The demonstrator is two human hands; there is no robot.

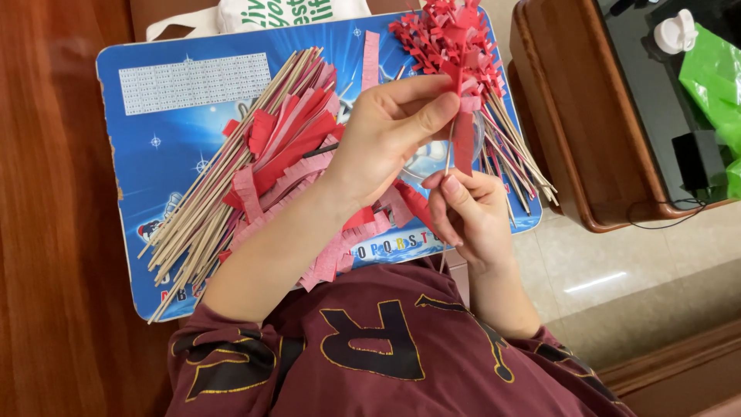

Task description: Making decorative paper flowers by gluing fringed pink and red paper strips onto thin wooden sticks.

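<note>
Red fringed paper strip (464, 139) is pinched against a thin wooden stick (448, 154) by the left hand (386, 131); the stick's lower end is pinched in the right hand's (471, 212) grip, above the blue board (154, 162).

Fringed strips (297, 143): thin matt paper, red and pink. Sticks (202, 215): pale bare wood, probably bamboo. Lap board (166, 116): glossy printed top, edge chipped. Side table (575, 116): polished brown wood with a dark glassy top. Bag (714, 73): shiny green plastic. Sweatshirt (370, 355): soft maroon cloth.
</note>
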